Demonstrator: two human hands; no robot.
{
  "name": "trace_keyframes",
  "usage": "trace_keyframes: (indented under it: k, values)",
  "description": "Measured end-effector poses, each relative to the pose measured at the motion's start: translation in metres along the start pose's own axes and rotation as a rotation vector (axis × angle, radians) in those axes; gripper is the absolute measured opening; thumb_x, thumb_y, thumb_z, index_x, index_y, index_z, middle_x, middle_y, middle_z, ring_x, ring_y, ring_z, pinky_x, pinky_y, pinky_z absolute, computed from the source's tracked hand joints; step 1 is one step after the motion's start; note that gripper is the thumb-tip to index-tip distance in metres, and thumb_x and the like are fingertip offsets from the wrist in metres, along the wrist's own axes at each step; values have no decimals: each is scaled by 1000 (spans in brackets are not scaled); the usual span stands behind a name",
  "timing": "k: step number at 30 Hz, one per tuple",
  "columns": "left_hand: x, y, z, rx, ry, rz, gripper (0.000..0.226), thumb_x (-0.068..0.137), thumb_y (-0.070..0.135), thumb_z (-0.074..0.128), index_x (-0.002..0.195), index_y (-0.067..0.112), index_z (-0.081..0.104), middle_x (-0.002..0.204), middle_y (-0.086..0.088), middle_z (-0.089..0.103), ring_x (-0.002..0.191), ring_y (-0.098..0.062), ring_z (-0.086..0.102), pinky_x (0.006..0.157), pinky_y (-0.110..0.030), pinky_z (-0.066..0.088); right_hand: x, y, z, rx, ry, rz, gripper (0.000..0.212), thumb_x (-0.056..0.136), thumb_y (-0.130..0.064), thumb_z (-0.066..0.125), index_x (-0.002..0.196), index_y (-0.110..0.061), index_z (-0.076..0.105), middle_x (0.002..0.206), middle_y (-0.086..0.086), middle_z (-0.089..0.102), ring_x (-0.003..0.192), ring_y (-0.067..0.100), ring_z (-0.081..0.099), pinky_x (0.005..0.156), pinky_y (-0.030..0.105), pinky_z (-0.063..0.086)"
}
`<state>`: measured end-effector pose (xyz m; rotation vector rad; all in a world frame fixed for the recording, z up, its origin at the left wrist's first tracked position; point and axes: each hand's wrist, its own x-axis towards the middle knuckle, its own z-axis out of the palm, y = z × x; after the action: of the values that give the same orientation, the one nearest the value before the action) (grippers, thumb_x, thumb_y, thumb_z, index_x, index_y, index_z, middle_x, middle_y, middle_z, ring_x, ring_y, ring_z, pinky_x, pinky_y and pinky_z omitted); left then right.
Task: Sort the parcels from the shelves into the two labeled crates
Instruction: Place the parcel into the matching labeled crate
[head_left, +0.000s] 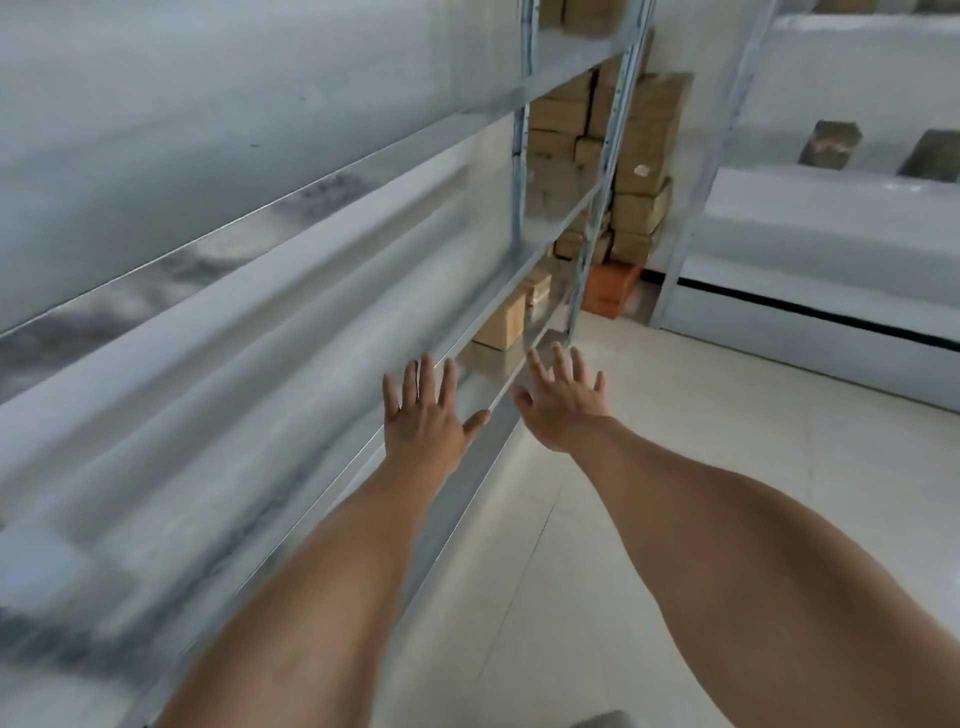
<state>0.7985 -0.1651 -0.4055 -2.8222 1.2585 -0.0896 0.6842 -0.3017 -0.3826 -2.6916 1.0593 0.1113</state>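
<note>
Two bare forearms stretch forward from the bottom of the view, both hands held out with backs up and fingers spread straight. Neither holds anything. The left hand (423, 415) hangs over the front edge of the metal shelf unit (291, 291) that runs along the left, its thumb angled out to the right toward the shelf lip. The right hand (563, 402) sits just beside it, slightly farther forward, over the pale tiled floor (675, 467) near the shelf's corner post.

Just beyond the fingertips, on a low shelf, lies a brown cardboard parcel (501, 322), with a smaller parcel (537, 288) behind it; both rest well apart from either hand. The nearer shelving is blurred and streaked.

Farther back, behind the upright posts, a tall stack of cardboard boxes (644, 171) rises against the wall, more boxes filling the shelves beside it. At the foot of that stack stands an orange crate (610, 288) on the floor; whether it bears a label cannot be told. At far right, a second white shelf unit (810, 218) carries two dark packages (831, 143).
</note>
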Motion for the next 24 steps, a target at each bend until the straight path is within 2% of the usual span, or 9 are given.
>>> trace_keyframes:
  k: [6,15,19,24]
  values:
    - [124,74,19,15,-50,9,85,96,72,11,159,21,-12,167,-11,-14,155,-27,-4,123,-53,-6,123,81,-14,0,2,-18,67,104,-57,17,160,-29,-7,168,4,-14,154,30,-14,122,59,1]
    - [306,184,46,-66,-158,-154,83,96,73,13,160,22,-5,168,-10,-12,155,-27,-3,123,-52,-4,310,199,-41,-95,-128,-124,66,104,-57,14,159,-31,-9,168,5,-14,154,30,-15,123,58,2]
    - [369,214,61,-93,-264,-209,82,96,73,12,160,25,-8,167,-8,-16,154,-25,-10,123,-51,-9,381,226,-46,-125,-186,-165,66,104,-55,14,160,-29,-10,168,7,-13,153,30,-15,122,58,2]
    - [448,234,97,-173,-356,-280,83,96,73,15,160,26,-7,168,-6,-11,155,-23,-10,123,-51,-9,467,245,-35,-132,-257,-184,65,104,-54,13,159,-28,-10,168,6,-12,153,30,-17,123,57,2]
